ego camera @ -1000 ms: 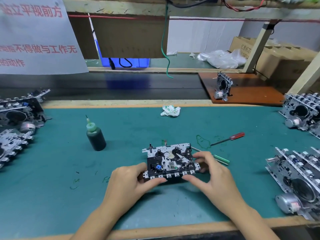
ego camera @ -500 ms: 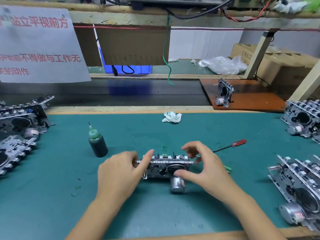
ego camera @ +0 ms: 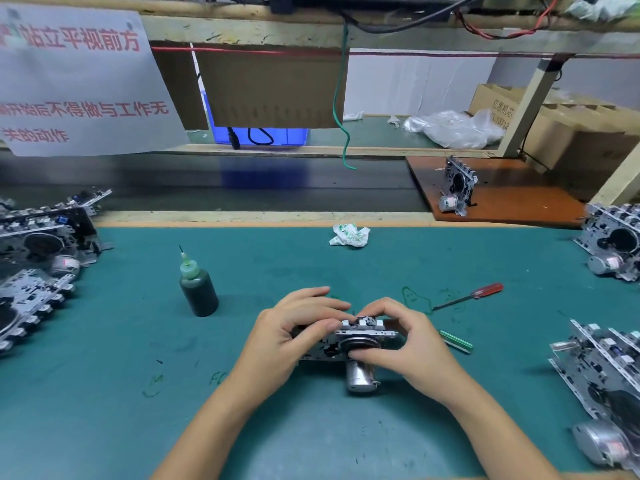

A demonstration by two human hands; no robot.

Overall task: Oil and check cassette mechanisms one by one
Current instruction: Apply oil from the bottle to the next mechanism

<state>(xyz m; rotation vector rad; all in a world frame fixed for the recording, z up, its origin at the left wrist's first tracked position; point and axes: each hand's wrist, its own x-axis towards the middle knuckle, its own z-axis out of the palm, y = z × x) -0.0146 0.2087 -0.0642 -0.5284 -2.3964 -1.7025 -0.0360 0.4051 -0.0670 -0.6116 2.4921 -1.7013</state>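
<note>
A cassette mechanism [ego camera: 349, 344] stands on edge over the green mat [ego camera: 104, 393], its silver motor [ego camera: 360, 377] pointing toward me. My left hand [ego camera: 294, 337] grips its left end, fingers curled over the top. My right hand [ego camera: 405, 341] holds the right end, thumb pressed on the flywheel side and fingers over the top. A dark oil bottle [ego camera: 198, 289] with a green needle nozzle stands upright to the left, apart from both hands.
Piles of mechanisms lie at the left edge [ego camera: 38, 258] and right edge [ego camera: 602, 372]. One mechanism [ego camera: 457, 187] stands on the brown board behind. A red-handled screwdriver [ego camera: 471, 295], a green pen-like tool [ego camera: 455, 341] and a crumpled paper [ego camera: 349, 235] lie on the mat.
The mechanism lay flat face up a second ago; both hands tipped it upright with the motor toward me. Now the hands have closed in tighter over its top.
</note>
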